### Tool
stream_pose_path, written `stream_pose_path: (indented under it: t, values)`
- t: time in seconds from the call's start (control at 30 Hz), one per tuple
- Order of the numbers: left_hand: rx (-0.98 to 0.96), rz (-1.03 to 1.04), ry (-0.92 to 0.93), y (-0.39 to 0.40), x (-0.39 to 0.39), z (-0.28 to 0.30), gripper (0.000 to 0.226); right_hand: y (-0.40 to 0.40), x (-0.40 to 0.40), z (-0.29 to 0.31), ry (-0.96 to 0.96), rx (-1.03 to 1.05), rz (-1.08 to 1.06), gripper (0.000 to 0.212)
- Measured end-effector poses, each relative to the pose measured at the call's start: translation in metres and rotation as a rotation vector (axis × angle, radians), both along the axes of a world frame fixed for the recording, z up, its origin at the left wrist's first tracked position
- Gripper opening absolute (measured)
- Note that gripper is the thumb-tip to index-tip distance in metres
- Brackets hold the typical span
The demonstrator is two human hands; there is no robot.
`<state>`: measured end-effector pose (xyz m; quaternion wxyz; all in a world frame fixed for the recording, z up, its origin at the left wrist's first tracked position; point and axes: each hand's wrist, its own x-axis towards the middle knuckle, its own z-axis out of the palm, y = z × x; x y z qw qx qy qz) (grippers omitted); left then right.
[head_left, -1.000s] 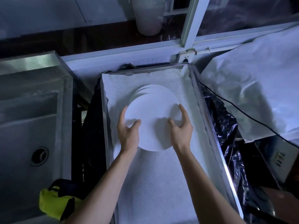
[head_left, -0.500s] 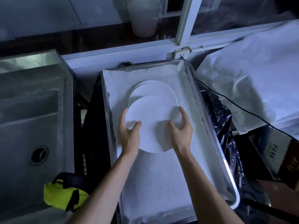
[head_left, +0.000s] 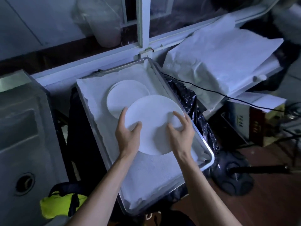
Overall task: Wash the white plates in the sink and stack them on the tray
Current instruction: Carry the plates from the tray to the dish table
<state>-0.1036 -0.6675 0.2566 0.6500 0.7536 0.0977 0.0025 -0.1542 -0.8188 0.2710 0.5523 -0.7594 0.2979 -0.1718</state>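
Observation:
I hold one white plate with both hands over the metal tray, which is lined with a white towel. My left hand grips the plate's left edge, thumb on top. My right hand grips its right side, fingers curled over the surface. A stack of white plates lies on the towel at the tray's far end, and the held plate overlaps the stack's near right edge. The steel sink is at the left, with its drain near the bottom.
A yellow-green and black bundle lies beside the sink's near corner. Black plastic hangs right of the tray. A white-covered surface stands at the back right, with a black cable across it. A window frame runs behind the tray.
The plate has come toward me and to the right, off the stack, so more of the stack shows. The view has swung, and the tray now looks tilted.

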Motion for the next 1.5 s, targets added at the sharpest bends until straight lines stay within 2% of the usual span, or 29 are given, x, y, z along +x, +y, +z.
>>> stream_pose_path:
  t: [0.23,0.53,0.9,1.07,1.23,1.5]
  values:
    - [0.113,-0.329,-0.107,-0.064,-0.043,0.016,0.052,-0.039,-0.089,0.009,-0.016,-0.038,-0.33,0.041]
    - [0.119,-0.707,-0.139,-0.163,-0.154,0.029,0.052,-0.097,-0.241,0.012,-0.034,-0.008,-0.666,0.039]
    - [0.169,-1.107,-0.257,-0.259,-0.393,0.031,0.054,-0.136,-0.501,0.015,-0.087,-0.013,-1.058,0.044]
    - [0.128,-1.227,-0.204,-0.29,-0.508,0.031,0.056,-0.144,-0.618,0.016,-0.075,-0.046,-1.186,0.042]
    - [0.045,-1.318,-0.057,-0.313,-0.611,0.036,0.059,-0.145,-0.718,0.019,-0.025,-0.126,-1.352,0.041]
    - [0.038,-1.619,-0.08,-0.349,-0.75,0.032,0.056,-0.135,-0.849,0.022,-0.04,-0.069,-1.644,0.042]
